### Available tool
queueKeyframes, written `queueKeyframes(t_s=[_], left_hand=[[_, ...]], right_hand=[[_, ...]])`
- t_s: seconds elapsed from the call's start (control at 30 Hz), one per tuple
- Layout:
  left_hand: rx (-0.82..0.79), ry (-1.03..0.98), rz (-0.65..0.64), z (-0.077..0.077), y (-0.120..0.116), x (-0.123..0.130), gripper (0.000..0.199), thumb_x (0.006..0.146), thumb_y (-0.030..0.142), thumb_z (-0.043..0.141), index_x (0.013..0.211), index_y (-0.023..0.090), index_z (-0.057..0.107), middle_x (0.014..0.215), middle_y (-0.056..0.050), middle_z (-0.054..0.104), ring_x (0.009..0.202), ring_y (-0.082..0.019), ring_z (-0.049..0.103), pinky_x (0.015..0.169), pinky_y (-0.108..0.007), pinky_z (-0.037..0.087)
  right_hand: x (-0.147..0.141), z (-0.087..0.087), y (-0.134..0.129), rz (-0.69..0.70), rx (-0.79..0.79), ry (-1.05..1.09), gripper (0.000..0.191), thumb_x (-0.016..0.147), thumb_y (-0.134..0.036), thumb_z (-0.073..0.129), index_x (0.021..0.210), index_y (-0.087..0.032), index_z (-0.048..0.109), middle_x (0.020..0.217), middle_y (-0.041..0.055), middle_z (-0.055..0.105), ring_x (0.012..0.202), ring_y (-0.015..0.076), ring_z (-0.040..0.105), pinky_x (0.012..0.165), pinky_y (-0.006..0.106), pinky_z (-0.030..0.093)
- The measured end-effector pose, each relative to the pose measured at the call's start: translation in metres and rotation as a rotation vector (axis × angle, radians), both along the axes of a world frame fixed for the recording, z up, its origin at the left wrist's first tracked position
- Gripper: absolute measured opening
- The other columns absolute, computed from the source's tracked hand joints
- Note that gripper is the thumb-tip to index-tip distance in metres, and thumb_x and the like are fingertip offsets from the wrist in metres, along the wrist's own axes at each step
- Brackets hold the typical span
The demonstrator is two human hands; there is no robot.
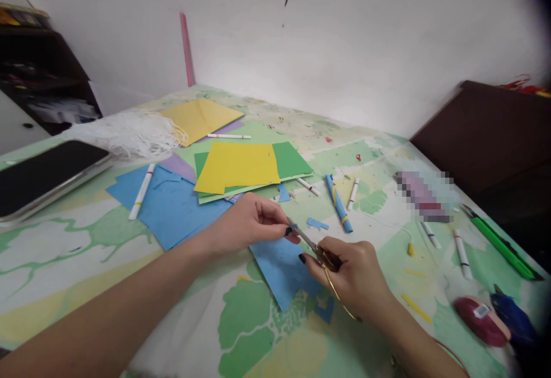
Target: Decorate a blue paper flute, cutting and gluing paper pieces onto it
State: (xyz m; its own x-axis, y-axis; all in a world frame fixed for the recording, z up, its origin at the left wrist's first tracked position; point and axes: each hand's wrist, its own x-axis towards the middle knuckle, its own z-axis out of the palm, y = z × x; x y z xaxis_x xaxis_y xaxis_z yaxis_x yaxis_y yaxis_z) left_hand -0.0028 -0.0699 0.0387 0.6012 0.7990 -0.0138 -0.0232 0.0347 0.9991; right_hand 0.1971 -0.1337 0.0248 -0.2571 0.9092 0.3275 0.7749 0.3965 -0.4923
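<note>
My right hand (355, 272) is wrapped round a pair of scissors (310, 242) with gold-coloured handles. Their blades point up and left, toward my left hand (253, 220). Its thumb and fingers pinch a small piece of blue paper (293, 227) at the blade tips; most of that piece is hidden by the fingers. Below both hands lies a larger sheet of blue paper (282, 269). A notched blue scrap (317, 224) rests just beyond the scissors. Farther right is a rolled blue paper tube (338, 203) with yellow strips on it.
Yellow paper (241, 166) lies on green sheets at centre, with more blue paper (172, 217) to the left. White string (133, 134) and a tablet-like device (47, 177) sit far left. Several markers (142, 191) are scattered about. A green cutter (501, 243) lies at right.
</note>
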Motion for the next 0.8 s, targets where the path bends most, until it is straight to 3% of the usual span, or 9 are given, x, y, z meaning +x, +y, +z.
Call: queueKeyframes(t_s=[0.8], left_hand=[[-0.024,0.118,-0.009,-0.0033,0.0046,-0.0052,0.011,0.072,0.014,0.062,0.077,0.014,0.072,0.076,-0.005,0.074,0.076,-0.016,0.07,0.073,-0.022,0.053]], right_hand=[[0.007,0.003,0.0036,0.021,-0.049,-0.088,0.036,0.074,-0.031,0.06,0.052,-0.017,0.036,0.042,-0.0074,0.032,0.039,0.0034,0.028,0.041,0.016,0.022]])
